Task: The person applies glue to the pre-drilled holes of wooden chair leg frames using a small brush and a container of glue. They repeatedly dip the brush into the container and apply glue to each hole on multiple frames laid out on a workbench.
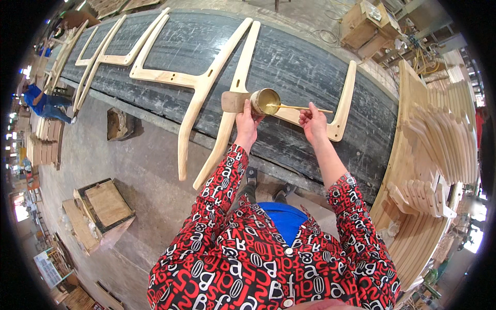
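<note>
My left hand (pixel 247 125) is closed around a small round can (pixel 265 102) with yellowish stuff inside its rim. Against the can's left side is a flat brown piece with rounded corners (pixel 235 102); whether the two are joined I cannot tell. A thin wooden stick (pixel 294 107) is pinched in my right hand (pixel 313 124), its left end down in the can. Both hands are above a pale chair-side frame (pixel 222 139) lying on the dark table (pixel 294 57). The can hides part of this frame's crossbar.
More pale wooden frames (pixel 170 77) lie along the table to the left. Stacked curved wooden parts (pixel 439 134) stand at the right. A wooden box (pixel 106 204) and a dark bucket (pixel 120 124) are on the floor at left. A person in blue (pixel 44 103) works beyond.
</note>
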Motion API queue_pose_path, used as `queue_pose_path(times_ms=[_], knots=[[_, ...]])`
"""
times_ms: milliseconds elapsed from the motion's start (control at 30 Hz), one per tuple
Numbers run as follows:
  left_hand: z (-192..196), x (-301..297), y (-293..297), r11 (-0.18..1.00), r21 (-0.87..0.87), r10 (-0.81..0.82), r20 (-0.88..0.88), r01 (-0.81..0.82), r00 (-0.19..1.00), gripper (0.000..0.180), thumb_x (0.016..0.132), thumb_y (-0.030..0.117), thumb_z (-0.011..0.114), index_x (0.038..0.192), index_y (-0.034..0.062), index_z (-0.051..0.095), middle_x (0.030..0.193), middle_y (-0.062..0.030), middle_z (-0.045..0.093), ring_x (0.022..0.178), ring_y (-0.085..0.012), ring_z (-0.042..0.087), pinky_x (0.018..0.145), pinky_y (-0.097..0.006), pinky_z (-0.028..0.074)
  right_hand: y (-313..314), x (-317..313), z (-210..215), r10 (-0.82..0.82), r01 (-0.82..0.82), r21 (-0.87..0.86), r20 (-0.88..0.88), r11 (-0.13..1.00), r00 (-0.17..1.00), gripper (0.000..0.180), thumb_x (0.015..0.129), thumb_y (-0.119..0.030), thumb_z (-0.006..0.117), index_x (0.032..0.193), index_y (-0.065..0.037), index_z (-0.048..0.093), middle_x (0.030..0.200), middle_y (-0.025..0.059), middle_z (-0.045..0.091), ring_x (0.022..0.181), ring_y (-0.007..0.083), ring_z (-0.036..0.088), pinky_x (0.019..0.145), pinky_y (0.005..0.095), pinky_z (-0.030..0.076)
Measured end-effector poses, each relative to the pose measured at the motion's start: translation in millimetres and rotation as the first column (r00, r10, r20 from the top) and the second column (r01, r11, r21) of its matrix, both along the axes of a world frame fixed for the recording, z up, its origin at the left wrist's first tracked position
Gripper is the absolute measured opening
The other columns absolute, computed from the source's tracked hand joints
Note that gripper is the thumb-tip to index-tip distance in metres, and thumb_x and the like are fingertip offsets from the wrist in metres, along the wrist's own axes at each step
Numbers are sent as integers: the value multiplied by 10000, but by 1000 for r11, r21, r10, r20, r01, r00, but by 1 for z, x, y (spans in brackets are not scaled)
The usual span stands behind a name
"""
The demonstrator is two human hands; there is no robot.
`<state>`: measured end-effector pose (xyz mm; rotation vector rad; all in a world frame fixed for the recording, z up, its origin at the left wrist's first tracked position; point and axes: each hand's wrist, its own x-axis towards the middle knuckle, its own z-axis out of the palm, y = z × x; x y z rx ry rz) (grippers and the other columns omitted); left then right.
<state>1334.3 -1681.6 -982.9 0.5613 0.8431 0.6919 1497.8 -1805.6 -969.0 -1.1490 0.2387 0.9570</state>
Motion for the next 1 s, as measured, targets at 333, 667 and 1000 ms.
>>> queue_pose_path(times_ms=[333, 667, 1000], knots=[[-31, -54, 14, 986, -29, 165, -8, -165, 986, 410, 966, 350, 410, 1166, 3, 494, 1131, -126, 560, 999, -244, 583, 853, -414, 508, 34, 16, 28, 378, -324, -246, 805, 914, 456, 225, 888, -205, 580, 775, -26, 503, 666, 39, 572, 562, 86, 518, 522, 244, 420], [-35, -101, 1, 971, -51, 224, -126, -232, 966, 440, 971, 369, 385, 1201, 8, 487, 1184, -121, 543, 1060, -246, 559, 889, -424, 487, 52, 6, 12, 529, -322, -493, 848, 809, 30, 231, 846, -196, 617, 767, -15, 496, 577, 102, 471, 521, 202, 456, 515, 323, 391], [-30, -111, -5, 981, -32, 185, -100, -189, 978, 446, 966, 386, 395, 1207, 22, 481, 1158, -100, 555, 1041, -230, 565, 876, -398, 489, 73, 6, 17, 598, -364, -575, 800, 733, -59, 213, 846, -183, 622, 755, -23, 515, 588, 124, 508, 512, 238, 488, 508, 341, 407]])
